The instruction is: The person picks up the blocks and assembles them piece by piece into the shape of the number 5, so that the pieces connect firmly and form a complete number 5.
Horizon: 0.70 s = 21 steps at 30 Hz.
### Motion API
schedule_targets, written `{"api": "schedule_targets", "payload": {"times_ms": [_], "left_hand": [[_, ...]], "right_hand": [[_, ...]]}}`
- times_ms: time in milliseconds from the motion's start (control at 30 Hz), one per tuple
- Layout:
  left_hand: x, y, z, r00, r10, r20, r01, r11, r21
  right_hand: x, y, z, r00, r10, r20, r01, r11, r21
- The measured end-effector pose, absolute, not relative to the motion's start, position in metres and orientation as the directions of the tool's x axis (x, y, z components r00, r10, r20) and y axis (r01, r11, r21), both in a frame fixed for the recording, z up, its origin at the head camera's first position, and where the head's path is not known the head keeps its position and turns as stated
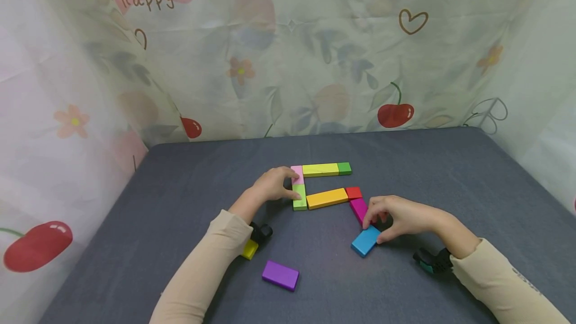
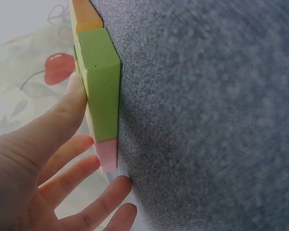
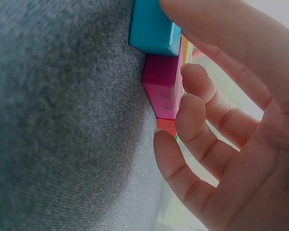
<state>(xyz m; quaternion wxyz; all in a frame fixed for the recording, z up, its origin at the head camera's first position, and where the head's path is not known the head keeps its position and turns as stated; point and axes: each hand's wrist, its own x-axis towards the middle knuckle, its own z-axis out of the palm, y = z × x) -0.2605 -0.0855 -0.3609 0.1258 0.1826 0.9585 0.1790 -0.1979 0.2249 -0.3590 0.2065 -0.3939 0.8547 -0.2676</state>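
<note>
Wooden blocks lie end to end on the dark cloth. My left hand touches the chain's left side, its thumb resting on the light green block and its fingers by the pink block. My right hand pinches the blue block between thumb and index finger, at the lower end of the magenta block. Beyond it come a red block and an orange block. Along the top run a yellow block and a green block.
A purple block lies apart, near the front. Left of it, a second yellow block is partly hidden by the left sleeve and wrist camera. A printed curtain stands behind the cloth-covered table.
</note>
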Motion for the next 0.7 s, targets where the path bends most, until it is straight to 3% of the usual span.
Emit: {"api": "schedule_targets", "payload": {"times_ms": [700], "left_hand": [[-0.2604,-0.0861,-0.3611,-0.901,0.401,-0.164,0.316,0.867,0.385]], "right_hand": [[-0.1982,0.2242,-0.3584,-0.602,-0.785,-0.148,-0.565,0.549,-0.616]]}}
